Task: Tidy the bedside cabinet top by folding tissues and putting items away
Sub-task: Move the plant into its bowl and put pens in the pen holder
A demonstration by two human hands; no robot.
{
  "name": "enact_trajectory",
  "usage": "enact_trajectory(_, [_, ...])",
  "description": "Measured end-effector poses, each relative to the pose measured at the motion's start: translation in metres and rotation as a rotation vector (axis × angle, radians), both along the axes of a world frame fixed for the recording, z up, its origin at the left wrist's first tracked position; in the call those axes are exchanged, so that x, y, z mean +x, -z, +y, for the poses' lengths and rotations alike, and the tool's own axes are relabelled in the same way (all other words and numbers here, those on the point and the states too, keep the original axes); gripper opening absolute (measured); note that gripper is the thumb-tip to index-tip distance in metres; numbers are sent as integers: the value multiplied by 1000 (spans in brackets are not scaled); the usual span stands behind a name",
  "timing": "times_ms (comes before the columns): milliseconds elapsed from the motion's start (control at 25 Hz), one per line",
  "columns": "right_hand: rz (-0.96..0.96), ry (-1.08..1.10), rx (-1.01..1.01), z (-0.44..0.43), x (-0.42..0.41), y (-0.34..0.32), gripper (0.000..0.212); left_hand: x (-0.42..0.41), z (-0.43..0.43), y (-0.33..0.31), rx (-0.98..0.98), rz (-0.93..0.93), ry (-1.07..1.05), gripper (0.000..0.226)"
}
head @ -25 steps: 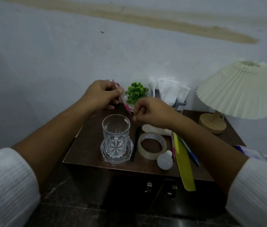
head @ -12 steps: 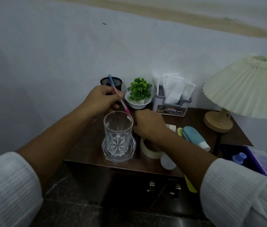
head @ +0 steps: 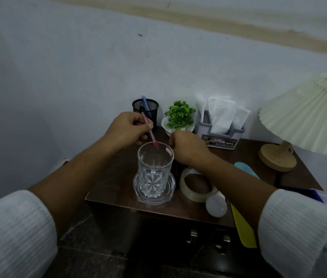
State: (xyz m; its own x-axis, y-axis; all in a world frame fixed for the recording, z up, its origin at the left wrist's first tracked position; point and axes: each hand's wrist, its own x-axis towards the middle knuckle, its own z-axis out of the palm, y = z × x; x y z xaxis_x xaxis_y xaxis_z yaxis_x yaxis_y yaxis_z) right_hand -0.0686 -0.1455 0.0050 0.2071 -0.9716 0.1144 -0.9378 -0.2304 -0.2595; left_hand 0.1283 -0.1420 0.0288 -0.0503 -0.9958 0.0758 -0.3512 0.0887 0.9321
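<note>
My left hand [head: 126, 130] pinches a pink pen [head: 152, 135], which slants down toward the rim of the glass [head: 155, 167]. Just behind that hand stands a black mesh pen holder [head: 150, 111] with a blue pen [head: 145, 102] in it. My right hand [head: 186, 147] is low on the cabinet top [head: 114, 177] behind the glass. Its fingers curl over the far end of a black pen [head: 177, 173] lying between the glass and a tape roll [head: 186, 187]. Folded white tissues [head: 222, 115] stand in a grey holder [head: 223, 135].
A small green plant [head: 179, 115] sits between the pen holder and the tissue holder. A pleated lamp [head: 309, 117] fills the right back corner. A blue tube [head: 246, 169], a white round bottle [head: 216, 205] and a yellow flat stick [head: 243, 229] lie under my right forearm.
My left hand carried the pink pen toward the mesh holder. My right hand let go of the pink pen's tip and dropped onto the black pen beside the glass. The view shifted left.
</note>
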Motion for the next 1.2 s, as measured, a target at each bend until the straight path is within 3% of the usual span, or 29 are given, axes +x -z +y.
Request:
enact_trajectory(160, [70, -29, 39, 3, 0, 13, 28, -3, 2, 17, 42, 12, -71, 7])
enact_trajectory(400, [-5, -64, 88, 1, 12, -4, 26, 7, -5, 15, 17, -4, -75, 8])
enact_trajectory(600, [200, -17, 65, -1, 1, -2, 27, 13, -6, 18, 21, -13, -105, 10])
enact_trajectory(680, [170, -32, 54, 0, 3, 7, 28, 8, -4, 19, 11, -16, -81, 9])
enact_trajectory(840, [-30, -16, 60, -3, 11, 6, 29, 4, -2, 20, -23, 10, -71, 8])
enact_trajectory(1040, [-816, -31, 71, -2, 9, -26, 19, 15, -1, 4, -127, 58, -87, 11])
enact_trajectory(1200, [-1223, -133, 124, -4, -2, -64, 13, 20, -5, -22, -222, 63, -74, 13])
